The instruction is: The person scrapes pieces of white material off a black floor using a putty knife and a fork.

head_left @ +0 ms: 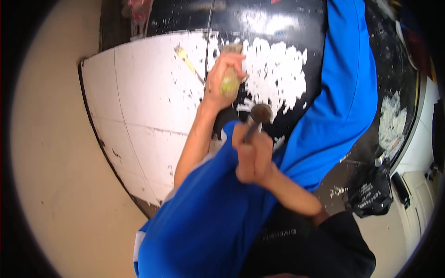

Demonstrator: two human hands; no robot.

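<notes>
My left hand [218, 81] is closed around a tool with a yellowish, rounded handle [229, 86]. Its wide greyish end [233, 47], blurred, meets the patchy part of a white-coated panel [148, 88], where black shows through; it looks like a scraper or chisel. Closer to my body, my right hand [256, 157] grips the dark handle of a hammer, its round metal head [261, 113] raised just below and right of the left hand. Left of my left hand, a slim yellow-handled tool [187, 62] with a pale, fork-like or bristled end lies on the white coating.
My blue-trousered legs [347, 92] lie on and beside the panel. Black surface [278, 21] borders the white at the far side. A crumpled black plastic bag [371, 192] sits at the right, near a whitish smear [391, 123]. Beige floor [51, 139] runs along the left.
</notes>
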